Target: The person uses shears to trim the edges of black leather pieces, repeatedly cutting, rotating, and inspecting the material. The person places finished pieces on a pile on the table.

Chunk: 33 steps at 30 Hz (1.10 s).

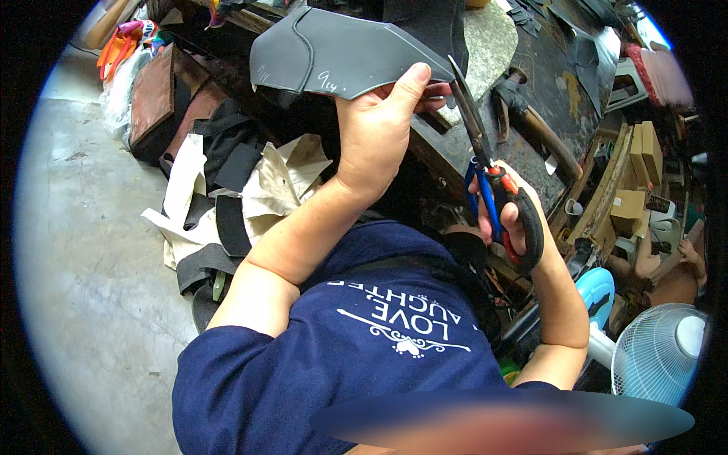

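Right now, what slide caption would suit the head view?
The left hand holds up a dark grey panel; the right hand holds scissors near its right end.

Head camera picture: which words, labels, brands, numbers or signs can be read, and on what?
Navy shirt: white printed words, upside down, with an arrow and heart; wording not copied here.
Dark grey piece: pale handwritten marks in two spots; not copied either.
Elsewhere: nothing legible.

Head-worn fisheye view, looking down over the navy shirt, near the left hand and right hand
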Each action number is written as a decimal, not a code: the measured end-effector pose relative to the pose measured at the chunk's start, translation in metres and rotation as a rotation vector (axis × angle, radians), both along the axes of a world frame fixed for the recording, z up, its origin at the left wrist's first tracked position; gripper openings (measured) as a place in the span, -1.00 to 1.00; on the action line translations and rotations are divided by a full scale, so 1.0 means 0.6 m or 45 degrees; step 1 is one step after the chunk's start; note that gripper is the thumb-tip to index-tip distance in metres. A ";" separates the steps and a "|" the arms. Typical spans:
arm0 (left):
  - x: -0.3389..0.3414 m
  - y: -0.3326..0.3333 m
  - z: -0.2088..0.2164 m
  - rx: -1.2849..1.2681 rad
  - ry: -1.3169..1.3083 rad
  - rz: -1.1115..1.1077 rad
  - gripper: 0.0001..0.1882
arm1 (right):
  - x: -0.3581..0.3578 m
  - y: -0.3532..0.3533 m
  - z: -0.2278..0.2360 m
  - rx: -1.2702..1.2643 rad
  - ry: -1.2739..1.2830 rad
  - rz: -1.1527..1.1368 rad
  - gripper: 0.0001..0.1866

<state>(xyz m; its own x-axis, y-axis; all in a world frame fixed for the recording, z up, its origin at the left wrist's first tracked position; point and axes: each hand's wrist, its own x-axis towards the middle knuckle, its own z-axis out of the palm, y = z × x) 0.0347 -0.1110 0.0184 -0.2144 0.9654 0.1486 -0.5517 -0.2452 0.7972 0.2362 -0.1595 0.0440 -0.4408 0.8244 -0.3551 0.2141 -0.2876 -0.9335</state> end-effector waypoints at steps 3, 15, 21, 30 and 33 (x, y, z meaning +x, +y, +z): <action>0.001 -0.003 0.000 0.004 0.028 0.012 -0.89 | -0.004 0.000 0.002 0.033 -0.005 -0.015 0.02; 0.007 -0.007 0.000 0.007 0.073 0.021 -0.83 | -0.002 -0.005 -0.014 0.040 0.030 -0.008 -0.46; 0.009 -0.010 -0.003 0.025 0.099 0.023 -0.81 | -0.003 -0.009 -0.011 0.011 -0.011 -0.058 -0.19; 0.015 -0.012 0.000 0.048 0.108 0.012 -0.80 | -0.017 -0.023 -0.014 0.050 0.076 -0.122 -0.36; 0.015 -0.013 -0.001 -0.018 0.068 0.047 -0.85 | -0.015 -0.026 -0.010 0.090 0.154 -0.159 -0.54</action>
<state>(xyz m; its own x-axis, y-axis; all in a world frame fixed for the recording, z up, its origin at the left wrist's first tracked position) 0.0437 -0.1186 0.0175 -0.2420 0.9590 0.1473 -0.4989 -0.2532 0.8289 0.2273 -0.1751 0.0381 -0.3695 0.8963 -0.2452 0.0660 -0.2379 -0.9690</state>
